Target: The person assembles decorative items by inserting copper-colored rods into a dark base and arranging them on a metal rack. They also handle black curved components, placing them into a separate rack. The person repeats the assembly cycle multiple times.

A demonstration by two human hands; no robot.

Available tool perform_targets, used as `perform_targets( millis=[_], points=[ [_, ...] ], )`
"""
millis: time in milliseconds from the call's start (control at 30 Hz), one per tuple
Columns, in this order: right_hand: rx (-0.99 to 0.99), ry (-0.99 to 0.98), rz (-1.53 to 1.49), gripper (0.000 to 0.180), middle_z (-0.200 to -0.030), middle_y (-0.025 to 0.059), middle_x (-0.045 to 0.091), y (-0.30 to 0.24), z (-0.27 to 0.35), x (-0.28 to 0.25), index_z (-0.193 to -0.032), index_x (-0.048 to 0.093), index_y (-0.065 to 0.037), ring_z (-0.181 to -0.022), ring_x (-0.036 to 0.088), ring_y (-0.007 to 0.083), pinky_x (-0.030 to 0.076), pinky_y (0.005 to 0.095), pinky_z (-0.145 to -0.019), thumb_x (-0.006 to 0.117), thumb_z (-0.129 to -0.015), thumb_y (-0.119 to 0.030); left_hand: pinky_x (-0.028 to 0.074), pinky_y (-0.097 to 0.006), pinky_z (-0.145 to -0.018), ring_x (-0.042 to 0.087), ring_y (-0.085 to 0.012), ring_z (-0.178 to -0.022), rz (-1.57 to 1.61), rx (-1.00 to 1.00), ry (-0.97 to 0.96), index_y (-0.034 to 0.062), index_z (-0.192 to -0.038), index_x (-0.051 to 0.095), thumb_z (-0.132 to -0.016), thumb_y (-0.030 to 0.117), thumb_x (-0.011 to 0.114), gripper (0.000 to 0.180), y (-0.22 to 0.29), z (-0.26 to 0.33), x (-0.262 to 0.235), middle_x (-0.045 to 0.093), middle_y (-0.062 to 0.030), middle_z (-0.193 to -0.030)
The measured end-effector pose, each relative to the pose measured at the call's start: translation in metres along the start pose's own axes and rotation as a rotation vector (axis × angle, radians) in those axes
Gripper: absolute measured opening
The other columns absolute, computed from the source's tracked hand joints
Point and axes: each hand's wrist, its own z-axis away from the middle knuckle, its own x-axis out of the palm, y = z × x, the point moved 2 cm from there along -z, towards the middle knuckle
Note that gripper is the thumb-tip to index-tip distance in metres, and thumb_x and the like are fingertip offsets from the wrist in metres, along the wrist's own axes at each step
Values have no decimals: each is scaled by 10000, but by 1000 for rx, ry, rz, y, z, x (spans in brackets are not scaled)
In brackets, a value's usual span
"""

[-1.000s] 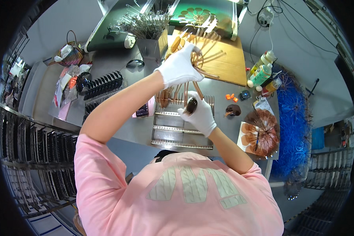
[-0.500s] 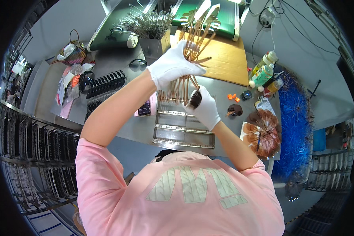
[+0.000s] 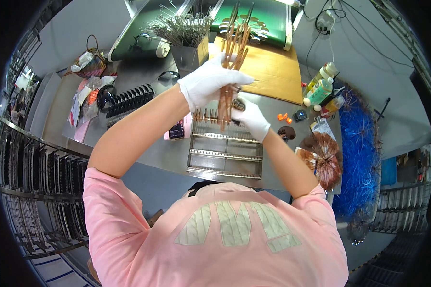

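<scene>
My left hand (image 3: 210,83), in a white glove, is closed around a bundle of long copper-coloured rods (image 3: 234,43) and holds it upright above the bench. The rods' lower ends hang over a metal rack tray (image 3: 225,155) with slotted rails. My right hand (image 3: 251,118), also gloved, sits just below and to the right of the left hand. It grips a small dark tool (image 3: 238,104) against the lower part of the bundle. A few short copper pieces stand in the tray's far rail.
Behind the hands are a wooden board (image 3: 273,71), a grey bin of metal wires (image 3: 187,36) and a green machine (image 3: 268,21). Bottles (image 3: 321,86), brown wire coils (image 3: 323,158) and blue wires (image 3: 364,143) lie right. A black slotted rack (image 3: 129,98) and a phone (image 3: 176,129) lie left.
The rods, fanned out over the board a second ago, are now gathered into a tight upright bundle. Both hands have drawn closer together above the tray.
</scene>
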Motion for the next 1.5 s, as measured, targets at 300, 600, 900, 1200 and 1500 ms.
perform_targets(
  millis=[300, 600, 900, 1200, 1500],
  points=[
    [104, -312, -323, 364, -1048, 46, 668, -20, 36, -15, -1165, 659, -37, -880, 636, 147, 552, 300, -703, 708, -922, -304, 554, -405, -936, 673, -316, -1130, -301, -49, -61, 93, -1593, 222, -898, 451, 730, 932, 25, 49, 29, 576, -182, -1395],
    [513, -627, -292, 422, -952, 105, 695, -66, 113, -14, -1153, 637, 13, -721, 670, 179, 539, 280, -610, 730, -781, -164, 521, -323, -667, 654, -246, -954, -1768, 1502, -105, 532, -1427, 458, -868, 209, 660, 676, 43, 42, 64, 570, -86, -1224],
    [-172, -67, 697, 316, -904, 83, 643, -82, 133, -3, -1049, 609, -12, -750, 664, 149, 533, 332, -651, 737, -780, -120, 595, -380, -614, 665, -311, -885, -1688, 1196, -373, 523, -1510, 332, -917, 51, 550, 789, 43, 22, 74, 565, -145, -1092],
    [267, -216, -876, 592, -1133, 122, 657, -28, 143, 19, -1443, 483, -2, -963, 656, 224, 549, 339, -852, 663, -934, -243, 582, -441, -714, 661, -374, -971, -1435, 960, -268, 394, -1566, 322, -765, -31, 680, 975, 53, 19, 69, 568, -179, -1165],
    [545, -470, -728, 383, -1017, 69, 703, -4, 118, 24, -1248, 631, -9, -858, 676, 190, 549, 295, -745, 719, -923, -193, 573, -439, -700, 677, -369, -930, -1557, 941, -605, 428, -1565, 302, -866, 69, 648, 858, 6, 5, 83, 574, -168, -1073]
  ],
)
